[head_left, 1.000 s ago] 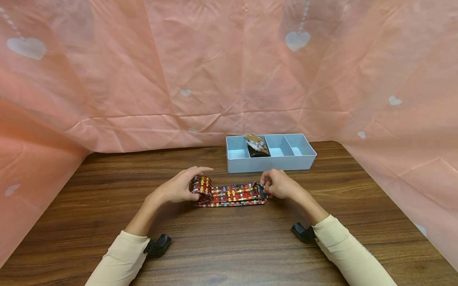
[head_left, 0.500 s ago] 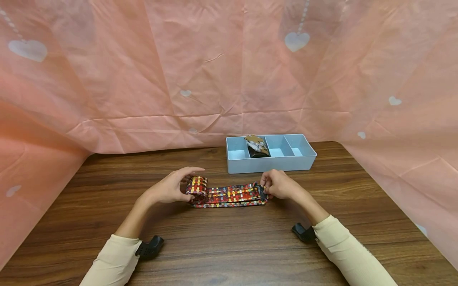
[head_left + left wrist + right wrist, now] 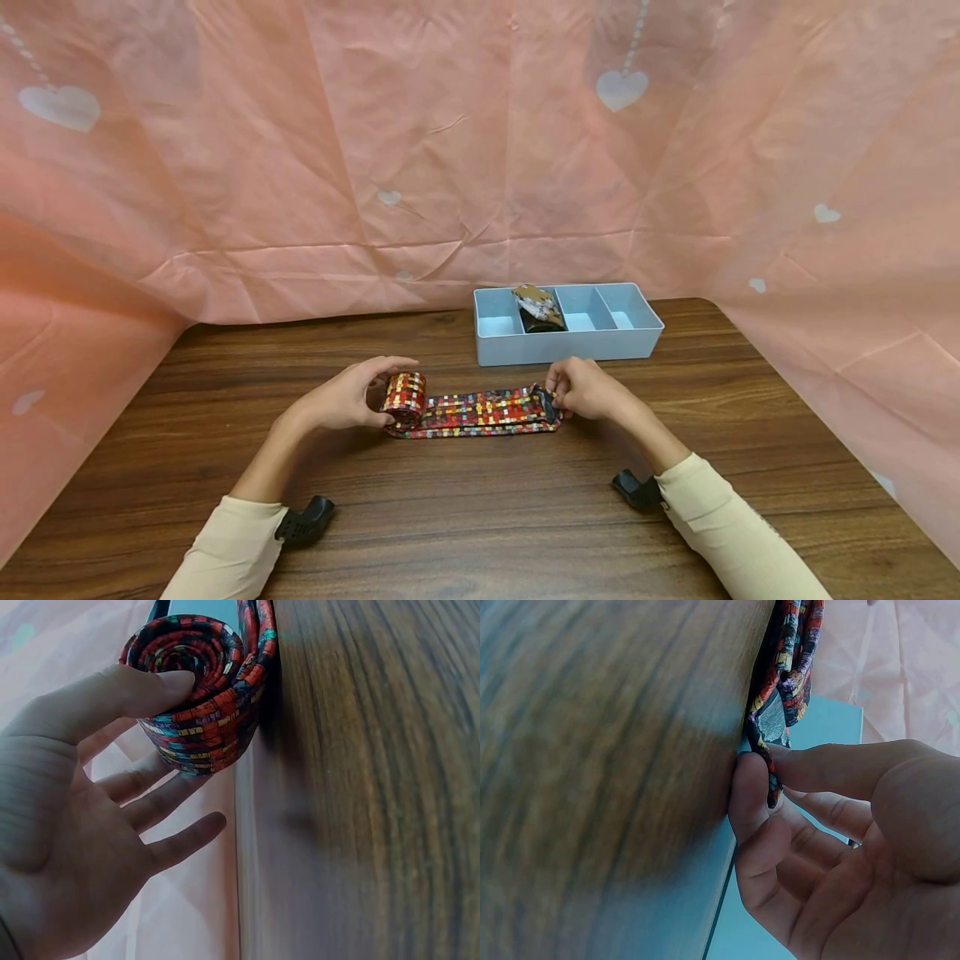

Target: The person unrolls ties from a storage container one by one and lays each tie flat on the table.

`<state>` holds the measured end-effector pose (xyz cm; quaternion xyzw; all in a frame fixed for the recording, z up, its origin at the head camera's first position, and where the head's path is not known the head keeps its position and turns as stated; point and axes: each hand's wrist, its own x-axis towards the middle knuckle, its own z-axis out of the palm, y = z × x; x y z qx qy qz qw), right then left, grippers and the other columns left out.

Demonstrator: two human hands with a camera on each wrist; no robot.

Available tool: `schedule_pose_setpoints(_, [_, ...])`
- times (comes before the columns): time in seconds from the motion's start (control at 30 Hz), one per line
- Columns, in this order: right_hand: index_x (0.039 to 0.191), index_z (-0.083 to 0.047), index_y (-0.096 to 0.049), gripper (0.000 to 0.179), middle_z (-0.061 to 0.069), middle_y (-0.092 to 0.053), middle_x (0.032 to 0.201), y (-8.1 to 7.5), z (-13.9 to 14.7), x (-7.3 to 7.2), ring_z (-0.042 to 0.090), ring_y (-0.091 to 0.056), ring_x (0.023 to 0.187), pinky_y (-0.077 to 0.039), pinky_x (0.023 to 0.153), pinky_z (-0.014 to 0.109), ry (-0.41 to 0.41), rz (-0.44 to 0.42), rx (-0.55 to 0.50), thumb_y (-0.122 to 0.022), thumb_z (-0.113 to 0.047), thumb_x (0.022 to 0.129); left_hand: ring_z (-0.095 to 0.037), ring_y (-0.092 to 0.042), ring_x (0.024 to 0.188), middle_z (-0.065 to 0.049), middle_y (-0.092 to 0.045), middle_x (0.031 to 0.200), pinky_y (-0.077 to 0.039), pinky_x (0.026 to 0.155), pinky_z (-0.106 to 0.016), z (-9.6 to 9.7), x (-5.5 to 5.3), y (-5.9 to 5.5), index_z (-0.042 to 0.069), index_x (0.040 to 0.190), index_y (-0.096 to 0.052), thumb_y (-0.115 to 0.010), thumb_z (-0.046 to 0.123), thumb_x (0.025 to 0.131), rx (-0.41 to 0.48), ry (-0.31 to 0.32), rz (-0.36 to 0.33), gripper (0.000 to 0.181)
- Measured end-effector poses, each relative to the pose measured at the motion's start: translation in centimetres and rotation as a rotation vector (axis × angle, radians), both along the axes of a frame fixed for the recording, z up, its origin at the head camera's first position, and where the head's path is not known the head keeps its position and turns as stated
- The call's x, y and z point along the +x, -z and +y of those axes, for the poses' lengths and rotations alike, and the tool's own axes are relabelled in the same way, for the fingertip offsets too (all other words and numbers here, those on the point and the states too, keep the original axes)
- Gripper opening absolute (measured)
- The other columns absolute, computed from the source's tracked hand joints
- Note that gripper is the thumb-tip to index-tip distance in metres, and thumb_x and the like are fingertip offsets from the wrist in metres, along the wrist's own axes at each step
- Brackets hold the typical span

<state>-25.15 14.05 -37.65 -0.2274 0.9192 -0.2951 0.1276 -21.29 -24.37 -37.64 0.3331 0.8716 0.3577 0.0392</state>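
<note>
Partly rolled on a wooden tabletop lies a patterned necktie (likely light, soft, slippery); the left hand, fingers part-spread, grips its coil at nine o'clock; the right hand pinches its flat end at three; the coil's sides should offer surest hold.

One blue box, split into four compartments, stands on one wooden surface. One brown, white and black bundle lies in the box's second compartment from the left. Nearer the person than the box are one multicoloured strip with one roll, two hands, left hand and right hand, two pale sleeves and two black wrist devices.
</note>
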Motion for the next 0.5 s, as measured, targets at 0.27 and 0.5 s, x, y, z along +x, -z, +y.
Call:
schedule_pose_setpoints(0.27, [0.092, -0.001, -0.066, 0.016, 0.004, -0.064, 0.069, -0.07, -0.03, 0.05, 0.016, -0.064, 0.058, -0.053, 0.064, 0.030, -0.004, 0.003, -0.002, -0.065, 0.015, 0.087, -0.039, -0.057, 0.128, -0.023, -0.059, 0.142, -0.046, 0.106, -0.057, 0.00, 0.25, -0.12, -0.004, 0.147, -0.049, -0.081, -0.004, 0.078, -0.005, 0.014, -0.037, 0.076])
schedule_pose_setpoints(0.5, [0.093, -0.001, -0.067, 0.015, 0.003, -0.064, 0.068, -0.08, 0.02, 0.08, 0.015, -0.063, 0.058, -0.053, 0.066, 0.031, -0.010, 0.009, 0.000, -0.065, 0.014, 0.088, -0.042, -0.053, 0.133, -0.021, -0.057, 0.146, -0.044, 0.108, -0.061, 0.38, 0.16, -0.09, 0.000, 0.149, -0.049, -0.083, 0.012, 0.088, -0.013, -0.021, -0.036, 0.071])
